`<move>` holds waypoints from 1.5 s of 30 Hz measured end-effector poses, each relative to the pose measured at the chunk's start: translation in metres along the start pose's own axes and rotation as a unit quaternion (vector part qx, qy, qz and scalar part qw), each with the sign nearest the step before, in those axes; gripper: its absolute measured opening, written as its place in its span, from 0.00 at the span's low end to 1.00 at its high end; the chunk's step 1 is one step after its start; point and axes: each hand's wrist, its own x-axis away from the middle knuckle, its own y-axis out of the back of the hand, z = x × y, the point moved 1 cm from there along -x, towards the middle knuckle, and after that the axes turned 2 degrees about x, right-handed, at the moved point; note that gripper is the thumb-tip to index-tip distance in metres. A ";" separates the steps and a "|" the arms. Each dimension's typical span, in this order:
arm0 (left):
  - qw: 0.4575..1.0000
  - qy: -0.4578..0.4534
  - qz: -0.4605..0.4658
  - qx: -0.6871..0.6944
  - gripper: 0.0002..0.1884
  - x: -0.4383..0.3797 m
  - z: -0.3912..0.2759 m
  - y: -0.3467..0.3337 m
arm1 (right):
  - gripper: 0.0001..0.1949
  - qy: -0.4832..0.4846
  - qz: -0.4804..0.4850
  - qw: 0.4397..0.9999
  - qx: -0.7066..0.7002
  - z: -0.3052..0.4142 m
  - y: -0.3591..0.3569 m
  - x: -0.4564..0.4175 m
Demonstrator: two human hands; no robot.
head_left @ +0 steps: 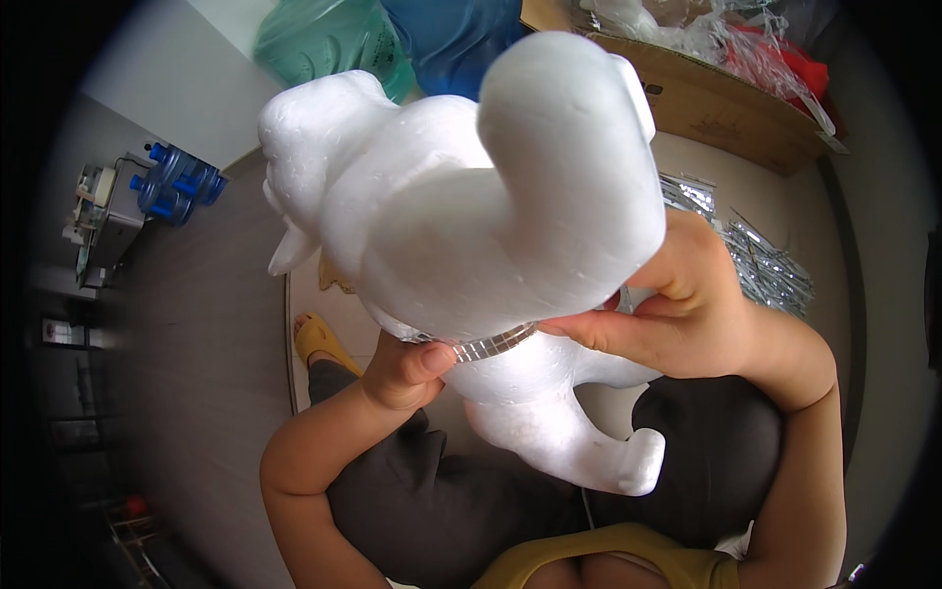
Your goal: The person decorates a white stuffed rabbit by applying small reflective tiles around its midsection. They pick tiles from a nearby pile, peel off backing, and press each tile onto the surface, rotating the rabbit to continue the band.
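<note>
A large white polystyrene foam figure (441,243) with rounded limbs fills the middle of the view, held up over my lap. Around its narrow waist part runs a strip of small silver mirror tiles (497,344). My left hand (412,372) grips the figure from the left, its thumb on the strip's left portion. With thumb and bent fingers, my right hand (684,309) pinches at the strip's right end. The far side of the figure and most of my left fingers are hidden.
Silver mirror strips (765,269) lie in a pile on the floor at right. Behind stands a cardboard box (721,110) with plastic wrap and something red. Green (331,44) and blue plastic bags (456,44) are at the top. Blue water bottles (176,184) stand far left.
</note>
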 end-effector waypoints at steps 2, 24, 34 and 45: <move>1.000 0.004 -0.012 0.002 0.39 0.001 0.000 0.000 | 0.06 0.063 -0.034 0.997 0.020 -0.002 -0.004 -0.001; 0.994 0.002 -0.050 -0.094 0.48 0.006 -0.004 -0.001 | 0.05 0.076 -0.075 0.992 0.070 0.003 -0.014 0.000; 0.993 0.007 -0.047 -0.106 0.48 0.006 -0.005 0.000 | 0.03 0.009 -0.070 0.995 -0.064 0.001 -0.014 0.002; 0.999 -0.008 -0.053 -0.008 0.41 0.001 0.001 0.000 | 0.03 -0.114 -0.060 0.983 -0.131 0.000 -0.018 0.004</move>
